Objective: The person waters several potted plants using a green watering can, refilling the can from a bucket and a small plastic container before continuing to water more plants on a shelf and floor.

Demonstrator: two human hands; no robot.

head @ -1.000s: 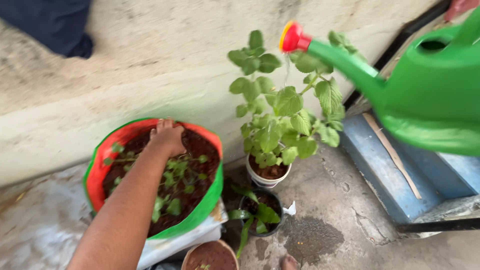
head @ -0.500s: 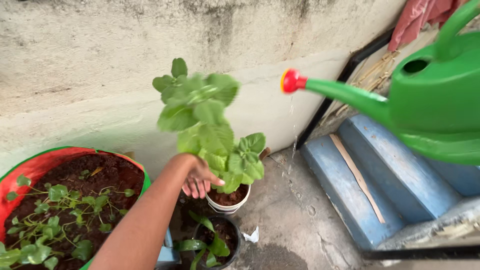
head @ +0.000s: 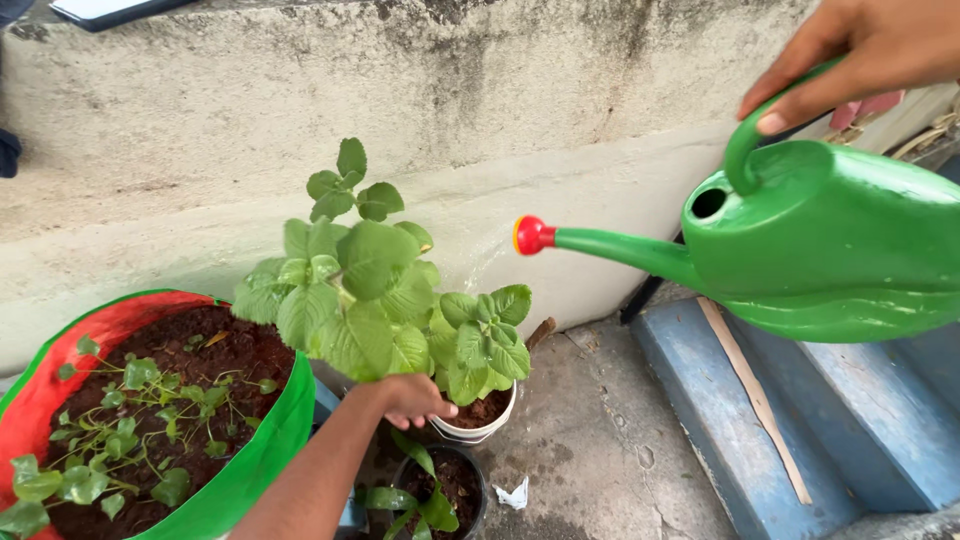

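My right hand [head: 868, 52] grips the handle of a green watering can [head: 820, 250] at the upper right. Its spout ends in a red rose [head: 532, 235], tilted left, and a thin spray of water falls from it toward a leafy green plant [head: 370, 295] in a small white pot [head: 480, 425]. My left hand [head: 412, 398] reaches in from the bottom and touches the left rim of that white pot, under the leaves.
A green and red grow bag [head: 255, 450] of dark soil with small seedlings sits at the lower left. A dark pot [head: 440, 495] with a small plant stands just in front of the white pot. Blue steps [head: 790, 400] rise at the right. A rough concrete wall [head: 300, 120] runs behind.
My left hand left the grow bag and moved right to the white pot. The can swung left and lower, its spout now over the leafy plant, and my right hand came into view.
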